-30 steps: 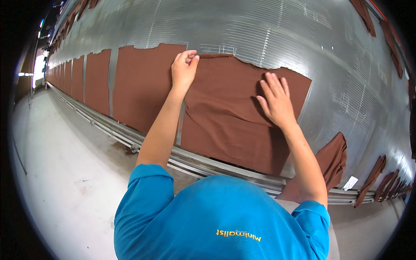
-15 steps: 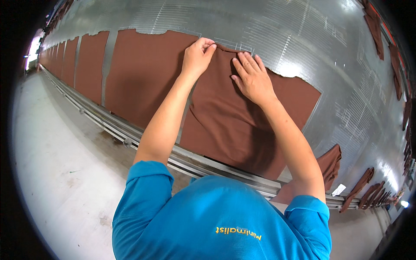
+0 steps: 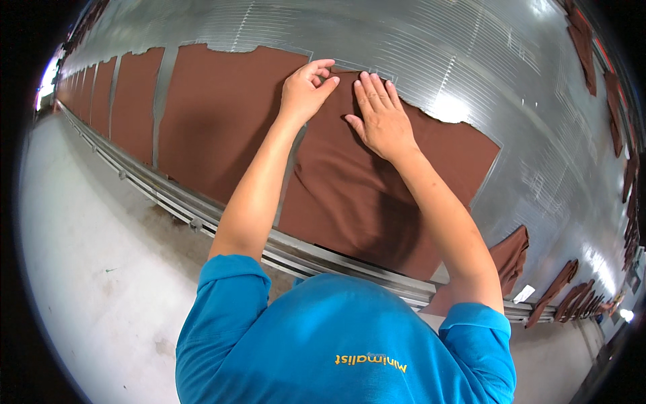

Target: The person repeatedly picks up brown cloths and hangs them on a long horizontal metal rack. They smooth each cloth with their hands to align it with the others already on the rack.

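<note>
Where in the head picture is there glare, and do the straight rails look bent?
Head view: a bright glare spot sits on the ribbed metal surface just right of the right hand; the rails curve toward the rim from fisheye distortion; the arms cast soft shadows on the brown fabric sheet; the corners are black.

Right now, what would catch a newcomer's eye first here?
Two bare arms reach up the middle: the left hand pinches the top edge of a brown cloth panel while the right hand lies flat on it. More brown panels line the shiny ribbed metal surface to the left.
</note>
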`<act>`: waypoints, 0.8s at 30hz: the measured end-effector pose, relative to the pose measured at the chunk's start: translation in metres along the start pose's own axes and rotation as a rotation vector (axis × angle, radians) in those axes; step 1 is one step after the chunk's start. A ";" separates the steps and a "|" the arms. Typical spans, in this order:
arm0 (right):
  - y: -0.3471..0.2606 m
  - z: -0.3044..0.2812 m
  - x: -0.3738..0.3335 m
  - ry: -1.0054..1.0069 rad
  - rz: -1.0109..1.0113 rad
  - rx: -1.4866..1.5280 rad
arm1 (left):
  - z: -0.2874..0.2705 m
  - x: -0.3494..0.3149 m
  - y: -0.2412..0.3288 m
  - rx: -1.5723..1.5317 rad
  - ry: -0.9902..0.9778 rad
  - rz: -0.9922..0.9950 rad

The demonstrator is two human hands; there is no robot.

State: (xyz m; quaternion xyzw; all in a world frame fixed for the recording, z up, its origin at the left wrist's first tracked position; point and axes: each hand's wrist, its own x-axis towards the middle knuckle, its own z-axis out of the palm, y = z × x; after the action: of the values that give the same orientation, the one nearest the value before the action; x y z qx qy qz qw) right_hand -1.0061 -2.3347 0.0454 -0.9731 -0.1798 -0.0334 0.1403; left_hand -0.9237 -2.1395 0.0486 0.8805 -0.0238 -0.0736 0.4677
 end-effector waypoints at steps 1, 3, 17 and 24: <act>0.000 0.000 0.000 -0.008 -0.010 0.004 | 0.000 0.000 -0.005 -0.058 0.007 -0.010; -0.002 0.002 -0.001 -0.012 -0.022 -0.014 | 0.001 0.001 -0.001 -0.086 0.022 -0.038; -0.019 0.017 0.043 -0.034 -0.058 -0.054 | 0.002 0.009 0.003 0.057 0.165 0.041; -0.002 -0.015 -0.006 0.028 0.253 -0.059 | -0.012 0.009 -0.010 -0.079 0.003 -0.064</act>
State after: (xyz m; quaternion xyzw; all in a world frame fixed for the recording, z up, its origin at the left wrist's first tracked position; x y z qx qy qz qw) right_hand -1.0128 -2.3395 0.0595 -0.9911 -0.0525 -0.0344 0.1170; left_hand -0.9130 -2.1250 0.0459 0.8618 0.0082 -0.0881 0.4995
